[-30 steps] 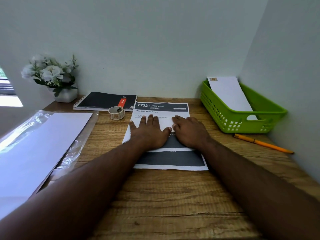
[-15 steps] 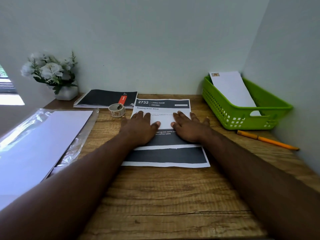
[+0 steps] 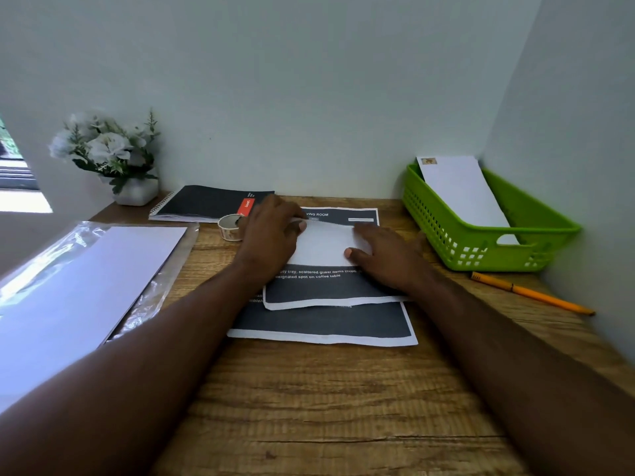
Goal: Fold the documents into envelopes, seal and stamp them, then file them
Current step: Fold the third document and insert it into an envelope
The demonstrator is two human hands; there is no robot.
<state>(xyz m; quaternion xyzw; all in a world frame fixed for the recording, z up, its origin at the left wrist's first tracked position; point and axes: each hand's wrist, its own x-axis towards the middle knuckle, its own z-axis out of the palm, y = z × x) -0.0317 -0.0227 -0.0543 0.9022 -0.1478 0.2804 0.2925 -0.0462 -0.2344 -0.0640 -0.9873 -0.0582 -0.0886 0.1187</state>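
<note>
1. Far left I'm seeing a stack of white envelopes (image 3: 82,286) lying in a clear plastic wrapper (image 3: 161,290) on the wooden desk (image 3: 326,407), near its left edge.
2. Back left corner: a white pot of pale flowers (image 3: 110,156) is sitting against the wall.
3. Just right of that, a black spiral notebook (image 3: 206,204) w/ a red tag is lying flat at the back of the desk.
4. A small roll of stamps/tape (image 3: 229,228) is standing in front of the notebook; can't tell which it is, and it's sitting just beside the left hand.
5. Left hand (image 3: 269,235) is curling over the top left corner of the upper document (image 3: 323,286), fingers bent, thumb pinching the turned-over white flap from its left side.
6. That upper document is lying mid-desk, its top part folding down toward me so the blank white back is showing; printed dark band below it is facing up.
7. A second printed sheet (image 3: 326,326) is lying underneath, sticking out at the near edge and at the far edge, where "…VING ROOM" is reading.
8. Right hand (image 3: 385,255) is resting on the right side of the flap, fingers lying fairly straight, thumb tip pressing the white paper down.
9. Right side: a green basket (image 3: 488,249) is sitting by the right wall, holding one stamped white envelope (image 3: 460,190) that's leaning on the back rim.
10. An orange pencil (image 3: 529,293) is lying on the desk just in front of the basket, near the wall.
</note>
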